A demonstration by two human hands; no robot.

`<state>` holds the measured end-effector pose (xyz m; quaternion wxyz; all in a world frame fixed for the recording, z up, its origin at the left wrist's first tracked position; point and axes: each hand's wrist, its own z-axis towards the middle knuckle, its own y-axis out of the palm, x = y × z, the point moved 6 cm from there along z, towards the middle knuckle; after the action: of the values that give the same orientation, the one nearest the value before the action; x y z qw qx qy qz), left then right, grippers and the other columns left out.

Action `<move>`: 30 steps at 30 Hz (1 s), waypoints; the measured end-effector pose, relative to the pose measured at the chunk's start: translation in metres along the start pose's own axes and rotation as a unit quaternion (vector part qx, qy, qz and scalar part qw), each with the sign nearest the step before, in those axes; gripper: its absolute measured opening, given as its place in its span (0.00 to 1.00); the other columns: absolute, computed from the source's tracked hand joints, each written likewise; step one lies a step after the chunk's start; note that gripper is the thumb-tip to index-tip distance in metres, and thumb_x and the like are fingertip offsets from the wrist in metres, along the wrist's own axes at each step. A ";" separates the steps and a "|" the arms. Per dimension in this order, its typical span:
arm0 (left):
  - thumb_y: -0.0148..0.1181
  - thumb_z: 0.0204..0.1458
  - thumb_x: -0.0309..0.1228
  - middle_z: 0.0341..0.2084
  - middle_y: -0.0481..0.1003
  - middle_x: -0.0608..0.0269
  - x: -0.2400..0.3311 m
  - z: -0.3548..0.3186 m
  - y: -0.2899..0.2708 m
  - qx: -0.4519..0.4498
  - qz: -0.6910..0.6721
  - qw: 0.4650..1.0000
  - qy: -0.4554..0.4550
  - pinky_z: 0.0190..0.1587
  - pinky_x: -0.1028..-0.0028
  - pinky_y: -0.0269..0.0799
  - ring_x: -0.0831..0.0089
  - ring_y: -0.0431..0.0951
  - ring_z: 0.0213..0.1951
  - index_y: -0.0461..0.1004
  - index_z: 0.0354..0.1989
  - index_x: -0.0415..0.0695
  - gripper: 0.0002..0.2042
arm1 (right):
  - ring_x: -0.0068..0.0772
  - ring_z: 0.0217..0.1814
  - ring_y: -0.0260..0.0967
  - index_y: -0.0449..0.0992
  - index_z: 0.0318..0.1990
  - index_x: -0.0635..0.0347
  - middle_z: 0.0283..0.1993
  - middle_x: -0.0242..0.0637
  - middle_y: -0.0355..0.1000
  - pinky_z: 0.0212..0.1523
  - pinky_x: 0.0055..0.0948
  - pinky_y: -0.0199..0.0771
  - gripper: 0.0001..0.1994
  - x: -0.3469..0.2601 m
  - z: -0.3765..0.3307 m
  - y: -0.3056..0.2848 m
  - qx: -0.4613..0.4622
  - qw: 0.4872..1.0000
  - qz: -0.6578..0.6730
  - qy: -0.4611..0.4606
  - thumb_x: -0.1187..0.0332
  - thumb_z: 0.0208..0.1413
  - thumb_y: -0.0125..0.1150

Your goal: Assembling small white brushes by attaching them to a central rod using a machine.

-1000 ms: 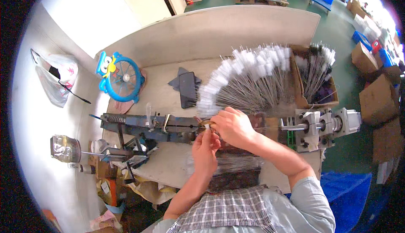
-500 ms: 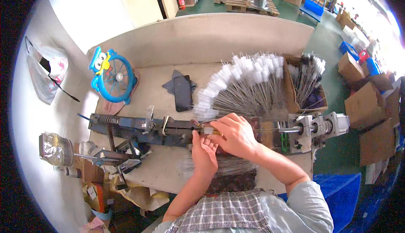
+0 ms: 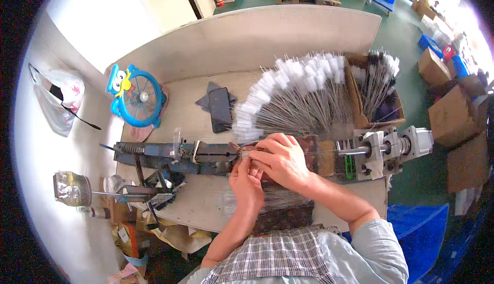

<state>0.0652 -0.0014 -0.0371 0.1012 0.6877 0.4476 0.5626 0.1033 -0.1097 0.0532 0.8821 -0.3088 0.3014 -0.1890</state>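
Observation:
My left hand (image 3: 247, 185) is at the middle of a bench machine, its thumb and fingers pinched together by the end of a dark slotted bar (image 3: 216, 155). Close against it, my right hand (image 3: 283, 161) reaches over from the right with its fingers bent down. Between the fingertips shows a small pale piece (image 3: 245, 154), too small to name. A thin wire (image 3: 325, 153) runs from beside my right hand toward the metal spindle (image 3: 355, 151) at the right end. Behind my hands, twisted-wire brushes with white bristle heads (image 3: 309, 75) lie fanned out on the bench.
A cardboard box (image 3: 378, 122) of dark-tipped brushes stands at the back right. A phone (image 3: 221, 110) and a blue toy-shaped fan (image 3: 140, 99) sit at the back left. More thin wires (image 3: 280, 201) lie in front of my hands. A low panel (image 3: 247, 37) edges the bench.
The fingers of my left hand have curled in from a looser, palm-up spread to a pinch. My right hand stays beside it, shifted slightly. The whole view has tilted a little.

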 end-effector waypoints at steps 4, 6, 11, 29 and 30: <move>0.52 0.53 0.26 0.32 0.73 0.63 0.001 -0.004 0.008 -0.012 0.001 1.000 0.007 0.42 0.74 0.69 0.76 0.74 0.35 0.68 0.37 0.40 0.05 | 0.33 0.46 0.65 0.78 0.33 0.49 0.37 0.26 0.71 0.44 0.34 0.64 0.11 0.011 -0.006 -0.009 -0.001 1.000 0.008 0.000 0.65 0.36 0.62; 0.52 0.52 0.26 0.32 0.72 0.62 0.002 -0.004 0.014 0.001 0.011 1.000 0.010 0.42 0.73 0.70 0.74 0.74 0.36 0.68 0.34 0.41 0.04 | 0.33 0.46 0.65 0.78 0.33 0.49 0.37 0.26 0.71 0.44 0.34 0.64 0.11 0.014 -0.006 -0.010 -0.003 1.000 0.014 0.005 0.65 0.37 0.62; 0.52 0.52 0.25 0.35 0.73 0.64 -0.001 0.002 0.002 -0.036 -0.029 0.999 0.002 0.43 0.75 0.68 0.77 0.73 0.37 0.69 0.40 0.40 0.07 | 0.33 0.45 0.66 0.79 0.34 0.50 0.38 0.27 0.72 0.43 0.34 0.64 0.11 0.001 -0.001 -0.002 -0.015 1.000 0.014 0.012 0.64 0.38 0.62; 0.48 0.55 0.35 0.34 0.73 0.65 -0.003 -0.004 0.001 -0.045 -0.131 0.989 -0.059 0.43 0.73 0.70 0.75 0.74 0.38 0.70 0.37 0.42 0.09 | 0.32 0.42 0.67 0.78 0.33 0.50 0.37 0.26 0.71 0.41 0.33 0.65 0.13 -0.013 0.007 0.004 0.013 0.999 -0.034 0.024 0.64 0.35 0.65; 0.48 0.55 0.35 0.34 0.73 0.65 -0.004 -0.003 0.003 -0.047 -0.132 0.988 -0.058 0.43 0.73 0.70 0.75 0.74 0.38 0.70 0.37 0.42 0.09 | 0.32 0.41 0.67 0.78 0.33 0.50 0.36 0.26 0.71 0.41 0.33 0.65 0.12 -0.012 0.004 0.000 0.011 0.999 -0.043 0.021 0.64 0.36 0.65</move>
<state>0.0640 -0.0072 -0.0366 0.2322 0.6487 0.5009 0.5238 0.0974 -0.1015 0.0607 0.8702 -0.3077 0.3039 -0.2361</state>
